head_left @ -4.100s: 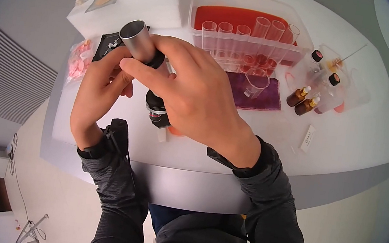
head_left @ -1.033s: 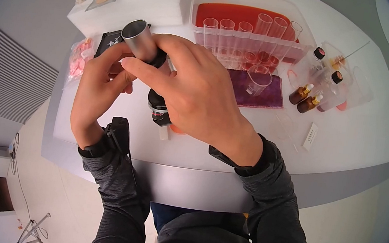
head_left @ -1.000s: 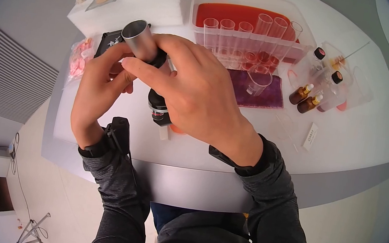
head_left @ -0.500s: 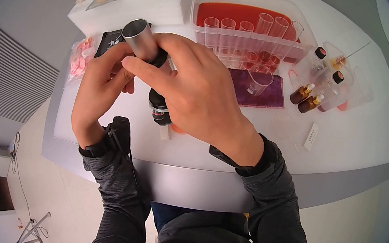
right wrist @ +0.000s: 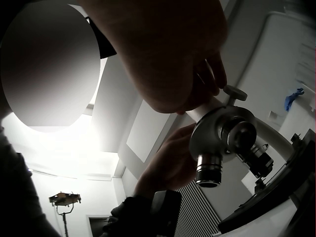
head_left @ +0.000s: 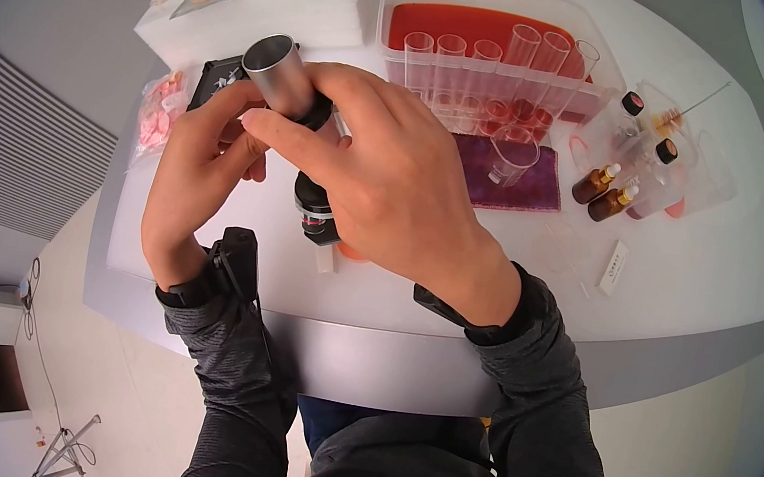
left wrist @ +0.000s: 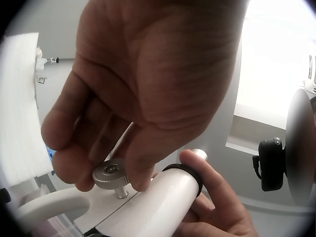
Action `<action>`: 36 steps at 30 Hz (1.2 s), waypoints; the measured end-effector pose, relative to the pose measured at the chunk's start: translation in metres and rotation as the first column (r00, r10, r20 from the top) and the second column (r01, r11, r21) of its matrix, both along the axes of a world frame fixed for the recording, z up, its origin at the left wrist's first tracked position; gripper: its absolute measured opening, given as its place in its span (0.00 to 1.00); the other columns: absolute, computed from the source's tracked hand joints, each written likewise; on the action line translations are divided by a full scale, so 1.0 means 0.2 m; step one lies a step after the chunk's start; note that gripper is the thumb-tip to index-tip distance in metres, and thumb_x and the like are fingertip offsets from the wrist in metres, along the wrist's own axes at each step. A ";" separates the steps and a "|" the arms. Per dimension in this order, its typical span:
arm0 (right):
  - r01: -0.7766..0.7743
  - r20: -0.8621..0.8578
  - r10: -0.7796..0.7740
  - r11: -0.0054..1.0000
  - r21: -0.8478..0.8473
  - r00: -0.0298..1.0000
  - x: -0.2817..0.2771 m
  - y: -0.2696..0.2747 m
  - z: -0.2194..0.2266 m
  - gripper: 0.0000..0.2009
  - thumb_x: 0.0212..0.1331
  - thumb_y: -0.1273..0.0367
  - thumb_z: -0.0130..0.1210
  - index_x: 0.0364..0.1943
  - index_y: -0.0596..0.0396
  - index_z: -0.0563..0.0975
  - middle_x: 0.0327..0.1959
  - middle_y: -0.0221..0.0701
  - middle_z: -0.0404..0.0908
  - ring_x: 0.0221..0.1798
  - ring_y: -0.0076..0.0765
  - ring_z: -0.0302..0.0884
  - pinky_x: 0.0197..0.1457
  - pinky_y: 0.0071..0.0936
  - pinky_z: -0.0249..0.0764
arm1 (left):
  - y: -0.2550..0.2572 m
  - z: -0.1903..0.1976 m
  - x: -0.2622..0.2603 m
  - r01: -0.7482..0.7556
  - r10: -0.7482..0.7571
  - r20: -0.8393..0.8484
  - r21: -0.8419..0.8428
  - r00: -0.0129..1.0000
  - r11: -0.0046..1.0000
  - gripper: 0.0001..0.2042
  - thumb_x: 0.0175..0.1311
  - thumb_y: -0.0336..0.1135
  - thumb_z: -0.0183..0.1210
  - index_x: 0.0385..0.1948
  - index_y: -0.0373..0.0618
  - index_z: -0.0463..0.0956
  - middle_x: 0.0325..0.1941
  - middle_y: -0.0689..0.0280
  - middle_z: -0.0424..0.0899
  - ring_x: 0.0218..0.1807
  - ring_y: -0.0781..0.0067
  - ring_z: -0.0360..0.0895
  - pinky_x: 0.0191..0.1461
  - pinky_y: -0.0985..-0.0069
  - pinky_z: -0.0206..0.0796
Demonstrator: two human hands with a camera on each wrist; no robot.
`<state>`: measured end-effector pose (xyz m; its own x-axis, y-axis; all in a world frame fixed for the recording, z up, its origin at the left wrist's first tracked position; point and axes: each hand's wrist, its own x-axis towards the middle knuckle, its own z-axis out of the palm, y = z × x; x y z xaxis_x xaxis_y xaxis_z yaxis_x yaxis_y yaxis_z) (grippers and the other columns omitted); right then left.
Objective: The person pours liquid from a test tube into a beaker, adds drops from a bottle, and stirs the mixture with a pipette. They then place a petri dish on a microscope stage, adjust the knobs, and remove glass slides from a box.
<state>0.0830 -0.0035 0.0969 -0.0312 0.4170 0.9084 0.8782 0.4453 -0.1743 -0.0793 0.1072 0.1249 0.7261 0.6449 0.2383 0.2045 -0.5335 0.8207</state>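
Note:
A white microscope with a silver-topped tube (head_left: 273, 74) stands between both hands, and its lower black objective part (head_left: 312, 208) shows below them. My right hand (head_left: 400, 182) grips the tube at its black collar (left wrist: 183, 174), thumb and fingers curled round it. My left hand (head_left: 201, 162) is at the other side; in the left wrist view its thumb and fingers pinch a knurled metal knob (left wrist: 111, 174) beside the tube. The right wrist view shows several objectives on the nosepiece (right wrist: 200, 138), with the black stage (right wrist: 269, 197) below. Much of the tube is covered by the hands.
A clear tub of red liquid (head_left: 570, 104) stands behind a row of tubes (head_left: 420, 52). A small glass (head_left: 513, 154) is on a purple cloth (head_left: 536, 197). Dropper bottles (head_left: 609, 208) and larger bottles stand right; a white foam block (head_left: 244, 35) is back left.
Both hands keep their places on the microscope with hardly any movement. The head view has shifted slightly, so the table things appear a little higher and farther right.

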 end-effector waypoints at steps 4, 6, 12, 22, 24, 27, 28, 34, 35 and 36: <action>0.022 0.036 -0.022 1.000 -0.020 0.999 0.00 -0.01 0.01 0.22 0.43 0.76 0.63 0.48 0.46 0.79 0.42 0.33 0.75 0.44 0.37 0.77 0.46 0.34 0.75 | -0.01 0.00 0.00 -0.008 0.008 -0.003 0.003 1.000 1.000 0.11 0.67 0.26 0.57 0.49 0.37 0.74 0.26 0.69 0.78 0.25 0.82 0.73 0.29 0.82 0.67; 0.026 0.040 -0.025 0.999 -0.019 0.999 0.00 -0.01 0.01 0.23 0.43 0.76 0.63 0.48 0.45 0.79 0.42 0.34 0.75 0.44 0.37 0.77 0.46 0.34 0.75 | -0.01 0.01 0.00 -0.003 0.003 -0.003 0.005 1.000 1.000 0.11 0.67 0.26 0.57 0.49 0.38 0.74 0.26 0.69 0.78 0.25 0.82 0.73 0.29 0.82 0.67; 0.007 0.004 -0.007 1.000 -0.002 1.000 0.00 0.00 0.00 0.24 0.42 0.78 0.60 0.49 0.43 0.81 0.44 0.35 0.75 0.41 0.39 0.76 0.42 0.33 0.75 | -0.01 0.01 0.00 -0.002 0.002 0.001 0.011 1.000 1.000 0.11 0.67 0.26 0.58 0.50 0.38 0.74 0.27 0.69 0.78 0.25 0.81 0.73 0.29 0.82 0.67; 0.002 0.008 -0.001 1.000 -0.021 1.000 0.00 -0.02 0.01 0.23 0.42 0.77 0.63 0.48 0.46 0.79 0.42 0.34 0.75 0.43 0.37 0.77 0.46 0.34 0.75 | 0.01 0.00 0.00 0.007 -0.007 -0.002 0.022 1.000 1.000 0.12 0.66 0.26 0.59 0.50 0.37 0.74 0.29 0.68 0.78 0.26 0.81 0.74 0.30 0.81 0.68; -0.004 0.003 0.004 1.000 -0.027 1.000 0.00 -0.02 0.01 0.23 0.42 0.77 0.63 0.48 0.46 0.79 0.42 0.34 0.75 0.43 0.37 0.77 0.46 0.34 0.75 | 0.00 0.00 0.00 0.001 -0.001 0.003 0.013 1.000 1.000 0.12 0.66 0.26 0.59 0.50 0.37 0.74 0.29 0.69 0.78 0.26 0.81 0.74 0.30 0.81 0.68; 0.003 0.016 -0.003 1.000 -0.024 1.000 0.00 -0.02 0.01 0.23 0.42 0.77 0.63 0.48 0.46 0.79 0.42 0.34 0.75 0.43 0.37 0.77 0.46 0.34 0.75 | 0.00 0.00 0.00 -0.002 0.002 0.008 0.008 1.000 1.000 0.12 0.65 0.25 0.59 0.49 0.37 0.74 0.29 0.69 0.78 0.26 0.81 0.74 0.30 0.81 0.68; 0.006 0.019 -0.006 1.000 -0.020 1.000 0.00 -0.01 0.01 0.23 0.42 0.77 0.63 0.48 0.46 0.79 0.42 0.34 0.75 0.43 0.37 0.77 0.46 0.34 0.75 | 0.00 0.00 0.00 -0.002 0.002 0.010 0.007 1.000 1.000 0.12 0.65 0.25 0.59 0.49 0.37 0.74 0.29 0.69 0.78 0.26 0.81 0.74 0.30 0.81 0.68; 0.012 0.023 -0.011 1.000 -0.028 1.000 0.00 -0.02 0.01 0.23 0.42 0.76 0.63 0.48 0.46 0.79 0.42 0.34 0.75 0.44 0.38 0.77 0.47 0.35 0.76 | 0.00 0.00 0.00 -0.005 0.005 -0.008 0.013 1.000 1.000 0.13 0.65 0.25 0.59 0.50 0.37 0.74 0.29 0.69 0.78 0.26 0.81 0.74 0.30 0.81 0.68; 0.012 0.021 -0.011 0.999 -0.032 1.000 0.00 -0.02 0.01 0.23 0.42 0.76 0.63 0.48 0.46 0.79 0.42 0.34 0.75 0.44 0.38 0.77 0.47 0.35 0.76 | 0.00 0.01 0.00 -0.006 0.006 -0.006 0.013 1.000 1.000 0.13 0.65 0.25 0.59 0.50 0.37 0.74 0.29 0.69 0.78 0.26 0.81 0.74 0.30 0.81 0.68; 0.013 0.023 -0.012 0.999 -0.032 1.000 0.00 -0.02 0.01 0.23 0.42 0.76 0.63 0.48 0.46 0.79 0.42 0.35 0.75 0.45 0.39 0.77 0.47 0.35 0.76 | 0.00 0.01 0.00 -0.008 0.008 -0.004 0.013 1.000 1.000 0.13 0.65 0.25 0.59 0.50 0.37 0.74 0.29 0.69 0.78 0.26 0.81 0.74 0.30 0.81 0.68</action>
<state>0.0832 -0.0071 0.0991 -0.0461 0.4467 0.8935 0.8875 0.4289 -0.1686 -0.0786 0.1064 0.1261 0.7222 0.6473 0.2439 0.2121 -0.5428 0.8126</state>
